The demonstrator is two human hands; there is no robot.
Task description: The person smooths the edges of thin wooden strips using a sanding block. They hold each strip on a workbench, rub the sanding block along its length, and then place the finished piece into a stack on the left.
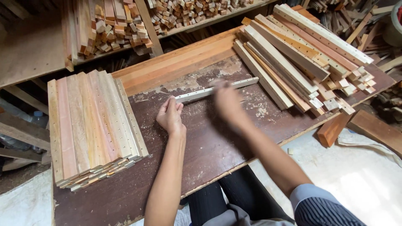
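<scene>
Sitting at a dark brown surface | big stack of wood slats on the left, another pile on the right | one pale slat with holes lies in the middle | left hand flat, fingers touching its end | right hand blurry on it, grip cannot tell

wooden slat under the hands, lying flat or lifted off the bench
Lying flat: the wooden slat rests lengthwise on the workbench, left hand at its end.
</scene>
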